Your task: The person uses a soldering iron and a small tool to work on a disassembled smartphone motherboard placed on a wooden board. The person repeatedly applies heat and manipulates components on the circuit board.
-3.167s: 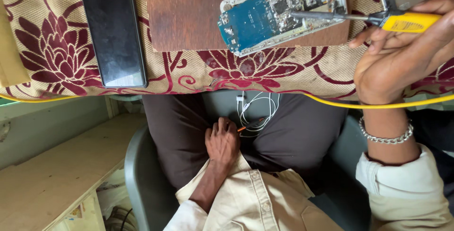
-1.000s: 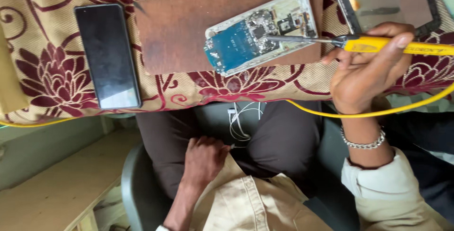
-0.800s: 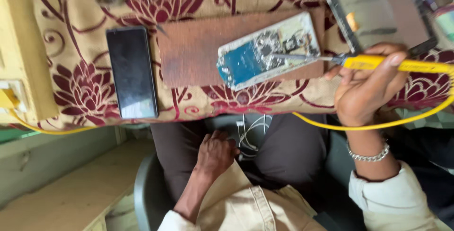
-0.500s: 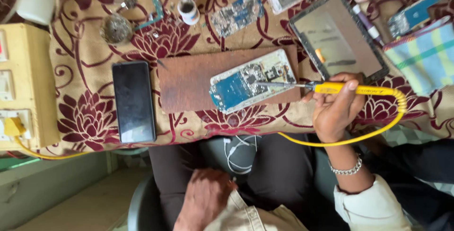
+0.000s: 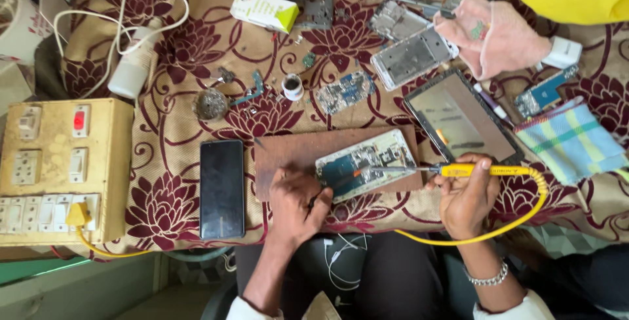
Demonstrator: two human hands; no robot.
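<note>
Head view — hands: right [image 5: 466,199] gripping yellow soldering iron [image 5: 488,170], left [image 5: 295,203] pinching tweezers [image 5: 322,195].

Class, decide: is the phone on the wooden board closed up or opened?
Opened: the phone on the wooden board shows its bare circuit board.

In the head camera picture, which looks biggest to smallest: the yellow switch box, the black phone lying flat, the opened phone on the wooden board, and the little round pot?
1. Yellow switch box, clearly the largest.
2. Black phone.
3. Opened phone, close to the black phone and partly covered by the left hand, so these two are uncertain.
4. Little round pot, smallest.
</note>
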